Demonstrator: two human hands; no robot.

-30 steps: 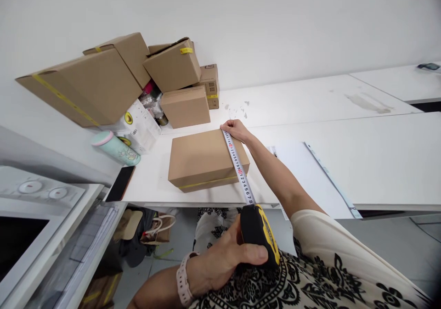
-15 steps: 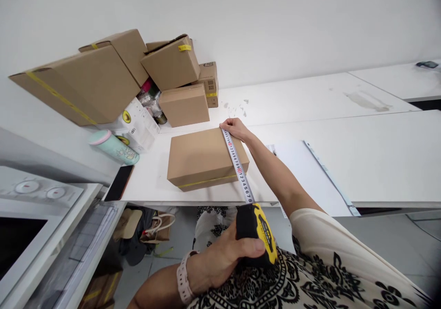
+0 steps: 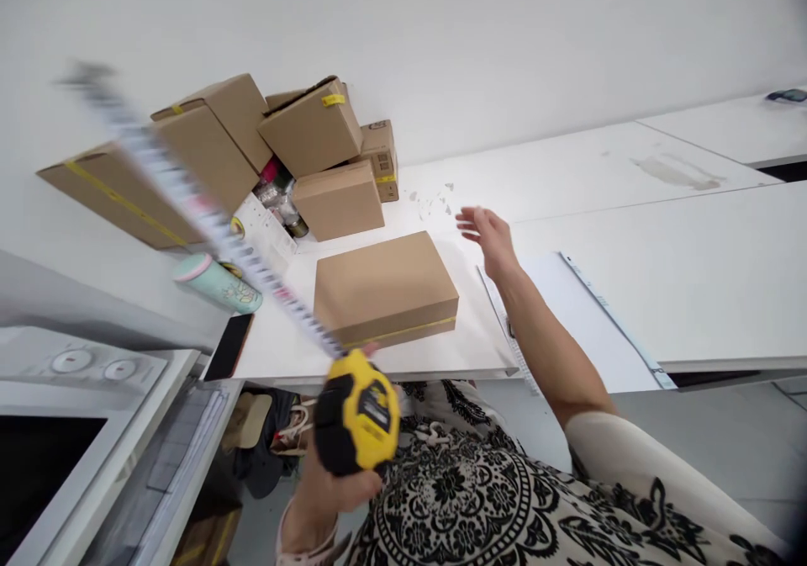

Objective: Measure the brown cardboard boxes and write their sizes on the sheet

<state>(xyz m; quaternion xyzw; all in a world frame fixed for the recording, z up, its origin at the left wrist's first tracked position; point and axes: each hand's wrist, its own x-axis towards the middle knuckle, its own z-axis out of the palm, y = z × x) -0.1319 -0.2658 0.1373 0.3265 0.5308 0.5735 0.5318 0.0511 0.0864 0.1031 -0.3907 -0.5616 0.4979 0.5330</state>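
My left hand (image 3: 321, 490) grips a yellow and black tape measure (image 3: 357, 412) below the table's front edge. Its blade (image 3: 189, 196) sticks out up and to the left, blurred by motion, free at its far end. A closed brown cardboard box (image 3: 384, 284) with a yellow strip lies on the white table (image 3: 630, 213). My right hand (image 3: 487, 234) hovers open just right of the box's far corner, fingers spread, holding nothing.
Several stacked cardboard boxes (image 3: 252, 145) lean against the wall at the back left. A mint green bottle (image 3: 218, 283) and a black phone (image 3: 229, 346) lie left of the box. A white sheet and ruler (image 3: 593, 314) lie to the right. A white appliance (image 3: 63, 415) stands at lower left.
My right hand let go of the tape's end and lifted off the box. My left hand swung the tape measure left, and the blade now whips up to the left.
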